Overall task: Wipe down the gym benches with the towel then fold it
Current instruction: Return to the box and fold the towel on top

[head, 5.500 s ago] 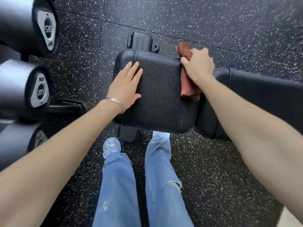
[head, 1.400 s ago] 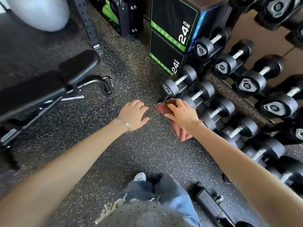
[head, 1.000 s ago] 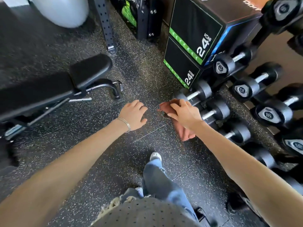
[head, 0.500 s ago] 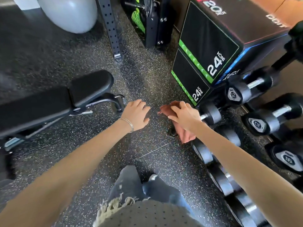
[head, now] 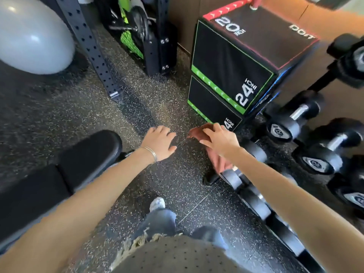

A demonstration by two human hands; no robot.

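Note:
I am standing over the speckled gym floor. My right hand grips a rust-brown towel, which is bunched under the fingers and hangs down below the wrist. My left hand, a thin bracelet at its wrist, hovers beside it with relaxed fingers and holds nothing. A small gap separates the two hands. A black padded bench stretches in from the lower left, its rounded seat end close under my left forearm.
A dumbbell rack lines the right side. Stacked black plyo boxes stand ahead on the right. A black perforated rack upright and a grey exercise ball are at the upper left. My legs and one shoe are below.
5.5 s ago my right hand wiped a bench pad with the towel. Since then I have turned and walked; the plyo boxes and the second bench have come closer. Both hands keep their pose.

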